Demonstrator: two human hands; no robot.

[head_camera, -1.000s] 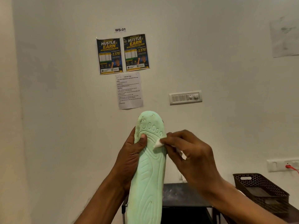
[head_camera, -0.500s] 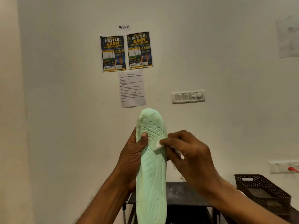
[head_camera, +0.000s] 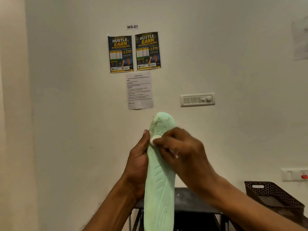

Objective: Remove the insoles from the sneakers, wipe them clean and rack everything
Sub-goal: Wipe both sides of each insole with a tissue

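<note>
A mint-green insole (head_camera: 159, 194) stands upright in front of me, its grooved underside facing me and its toe end up. My left hand (head_camera: 137, 165) grips its left edge, thumb along the rim. My right hand (head_camera: 180, 152) pinches a small white wipe (head_camera: 153, 141) and presses it against the insole's forefoot near the left edge. The right hand is motion-blurred and covers part of the forefoot. No sneakers are in view.
A dark metal rack (head_camera: 191, 197) stands low behind the insole. A brown perforated basket (head_camera: 270, 194) sits at the lower right. The wall ahead carries posters (head_camera: 134, 51), an instruction sheet (head_camera: 140, 90), a switch panel (head_camera: 197, 99) and a socket (head_camera: 294, 174).
My right hand has slid the wipe leftward across the insole's forefoot to its left edge. My left thumb has shifted off the face onto the rim. The insole stays upright.
</note>
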